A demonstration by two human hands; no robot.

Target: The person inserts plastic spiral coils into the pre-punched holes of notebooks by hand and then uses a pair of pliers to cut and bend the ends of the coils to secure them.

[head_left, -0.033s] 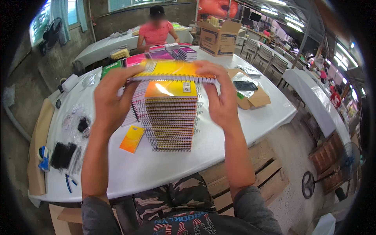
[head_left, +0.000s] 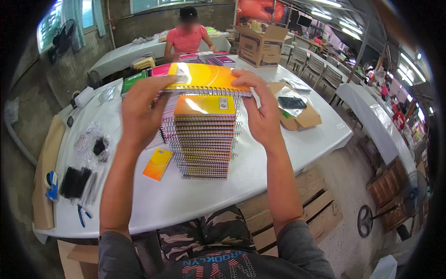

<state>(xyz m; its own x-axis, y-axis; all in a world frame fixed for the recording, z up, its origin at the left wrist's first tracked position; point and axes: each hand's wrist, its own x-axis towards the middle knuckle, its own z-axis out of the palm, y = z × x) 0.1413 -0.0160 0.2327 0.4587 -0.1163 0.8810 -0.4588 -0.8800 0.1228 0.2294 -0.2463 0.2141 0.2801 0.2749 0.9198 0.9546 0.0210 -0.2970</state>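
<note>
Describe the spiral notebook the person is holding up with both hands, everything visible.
The notebook has a glossy yellow-to-orange cover and a wire spiral along its near edge. It is closed, held roughly flat above a tall stack of notebooks on the white table. The left hand and right hand grip its two ends.

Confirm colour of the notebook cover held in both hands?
Yellow shading to orange, on the spiral notebook, seen in the head view.
</note>
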